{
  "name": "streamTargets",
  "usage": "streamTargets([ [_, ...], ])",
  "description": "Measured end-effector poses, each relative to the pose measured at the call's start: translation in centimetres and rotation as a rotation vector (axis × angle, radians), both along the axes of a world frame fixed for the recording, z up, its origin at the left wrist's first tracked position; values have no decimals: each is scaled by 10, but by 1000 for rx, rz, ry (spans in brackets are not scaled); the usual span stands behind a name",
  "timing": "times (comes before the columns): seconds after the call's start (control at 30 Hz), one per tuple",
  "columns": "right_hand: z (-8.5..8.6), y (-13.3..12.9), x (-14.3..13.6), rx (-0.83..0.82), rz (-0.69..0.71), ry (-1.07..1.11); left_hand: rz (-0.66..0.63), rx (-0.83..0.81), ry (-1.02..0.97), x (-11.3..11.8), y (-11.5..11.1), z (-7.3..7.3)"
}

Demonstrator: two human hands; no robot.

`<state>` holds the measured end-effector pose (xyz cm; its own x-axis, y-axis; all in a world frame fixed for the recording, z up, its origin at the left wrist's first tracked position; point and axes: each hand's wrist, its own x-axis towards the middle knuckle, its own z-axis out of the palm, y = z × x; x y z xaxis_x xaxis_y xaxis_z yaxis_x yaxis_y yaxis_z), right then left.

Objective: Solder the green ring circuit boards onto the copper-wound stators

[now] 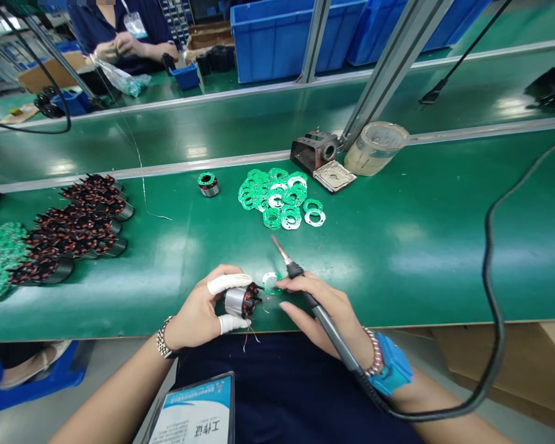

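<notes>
My left hand [201, 311], with white covers on its thumb and a finger, grips a motor stator [235, 302] lying on its side. Its copper windings face right and thin wires hang below. My right hand [330, 308] holds a soldering iron [322, 317], its tip pointing up and away to the left. By the right fingertips is a ring-shaped green and white circuit board [271, 283], just right of the stator; whether the fingers touch or pinch it, I cannot tell. Farther back lies a pile of similar ring boards [272, 194].
Several stators [78, 228] stand grouped at left beside green boards [2, 262]. One stator with a board [208, 185] stands alone. A soldering iron stand [317, 154] and a plastic tub [376, 150] are at the back. Solder wire [142, 179] hangs down; the iron's cord [490, 277] loops right. A co-worker [120, 37] sits opposite.
</notes>
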<state>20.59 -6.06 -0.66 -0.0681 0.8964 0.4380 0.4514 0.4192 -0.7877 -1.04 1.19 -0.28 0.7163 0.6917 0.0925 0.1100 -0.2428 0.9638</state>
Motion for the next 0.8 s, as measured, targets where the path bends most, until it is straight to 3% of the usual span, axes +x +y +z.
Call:
streamTargets([
  [0.27, 2, -7, 26, 76, -37, -58, -16, 145, 236, -1, 21, -3],
  [0.37, 2, -8, 28, -9, -92, -49, -26, 184, 250, 5, 24, -3],
  [0.57, 1, -7, 26, -100, -2, 2, -25, 135, 215, 7, 26, -6],
  [0.8, 4, -4, 25, -150, 9, -7, -15, 132, 218, 7, 25, -6],
])
